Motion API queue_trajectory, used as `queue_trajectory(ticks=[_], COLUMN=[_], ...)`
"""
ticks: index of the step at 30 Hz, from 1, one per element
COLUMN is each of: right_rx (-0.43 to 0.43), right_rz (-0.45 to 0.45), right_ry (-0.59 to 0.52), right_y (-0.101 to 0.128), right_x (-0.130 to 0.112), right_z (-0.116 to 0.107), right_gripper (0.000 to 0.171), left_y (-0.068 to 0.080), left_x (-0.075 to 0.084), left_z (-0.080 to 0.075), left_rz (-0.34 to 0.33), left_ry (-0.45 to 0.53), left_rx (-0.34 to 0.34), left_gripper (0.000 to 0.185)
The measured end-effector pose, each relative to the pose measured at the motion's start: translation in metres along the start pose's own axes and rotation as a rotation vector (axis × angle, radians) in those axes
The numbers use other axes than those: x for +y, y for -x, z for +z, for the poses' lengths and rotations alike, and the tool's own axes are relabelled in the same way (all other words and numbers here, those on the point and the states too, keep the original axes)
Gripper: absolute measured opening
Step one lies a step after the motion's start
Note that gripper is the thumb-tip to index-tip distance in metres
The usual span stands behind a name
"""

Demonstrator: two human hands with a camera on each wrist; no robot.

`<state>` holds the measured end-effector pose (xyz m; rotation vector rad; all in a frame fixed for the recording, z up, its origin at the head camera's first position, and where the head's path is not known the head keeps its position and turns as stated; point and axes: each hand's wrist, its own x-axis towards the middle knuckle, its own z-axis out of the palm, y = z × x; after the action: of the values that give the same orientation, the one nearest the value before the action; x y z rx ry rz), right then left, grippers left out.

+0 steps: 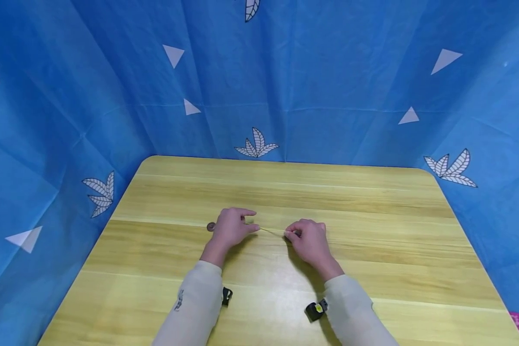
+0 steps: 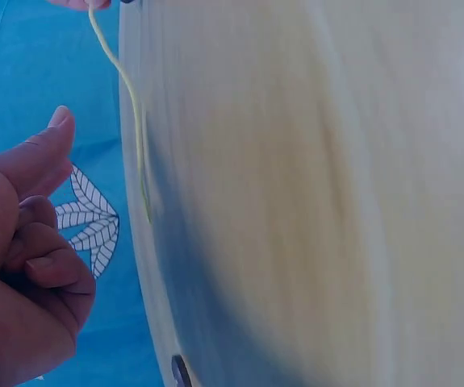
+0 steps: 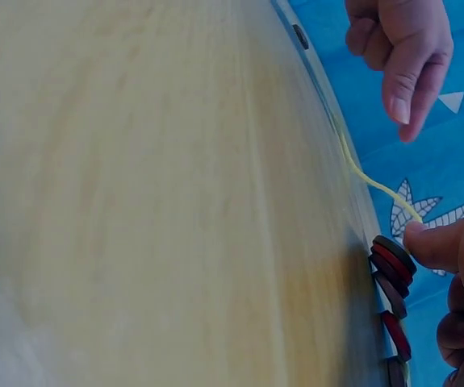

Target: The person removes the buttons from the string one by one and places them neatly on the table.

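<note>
My right hand (image 1: 310,241) pinches a thin yellow cord (image 3: 381,185) between thumb and finger. Several dark and red round discs, like buttons (image 3: 392,264), are lined up on the cord just under that thumb in the right wrist view. From the pinch, the cord's free length reaches left over the table. My left hand (image 1: 230,229) is close to the cord's free end, with thumb and forefinger extended and a gap between them. Its other fingers curl loosely, and the left wrist view shows the cord (image 2: 137,121) apart from it.
One brown disc (image 1: 211,226) lies on the wooden table (image 1: 363,202) just left of my left hand. Black wrist devices sit at both sleeves, the right one (image 1: 315,311) beside the cuff. A blue patterned curtain (image 1: 328,96) hangs behind the table and along its sides.
</note>
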<state>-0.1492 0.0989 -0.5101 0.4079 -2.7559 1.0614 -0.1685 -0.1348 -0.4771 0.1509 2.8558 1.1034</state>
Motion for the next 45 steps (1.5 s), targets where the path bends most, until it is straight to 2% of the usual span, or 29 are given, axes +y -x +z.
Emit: queue_trajectory(ticks=[8,15,20,24,31,39,45], right_rx=[-0.006,-0.001,-0.008,-0.011,-0.005,0.013,0.014], right_rz=[0.002,-0.015,-0.014,-0.015,-0.023,-0.041,-0.044], right_ry=[0.004,-0.005,-0.001,-0.003,-0.011,-0.016,-0.024], right_y=[-0.002,-0.002,-0.001,0.000,0.002,0.003,0.003], right_x=[-0.001,-0.002,-0.002,-0.003,-0.002,0.000,-0.001], right_z=[-0.001,-0.001,-0.001,-0.001,0.000,0.001,-0.001], right_gripper=[0.010,0.010,0.010,0.010,0.011,0.012,0.011], left_y=[-0.003,-0.005,-0.004,-0.004,-0.004,-0.006,-0.007], left_x=[0.011,0.015,0.019,0.022,0.026,0.027,0.029], left_z=[0.007,0.020,0.026,0.031,0.037,0.042,0.043], left_rz=[0.053,0.070,0.110,0.139,0.152,0.192,0.195], left_ry=[0.033,0.003,-0.013,-0.027,-0.051,-0.122,-0.133], left_rx=[-0.015,-0.048,-0.071,-0.085,-0.109,-0.101,-0.102], left_gripper=[0.037,0.030,0.024,0.022,0.021,0.014,0.005])
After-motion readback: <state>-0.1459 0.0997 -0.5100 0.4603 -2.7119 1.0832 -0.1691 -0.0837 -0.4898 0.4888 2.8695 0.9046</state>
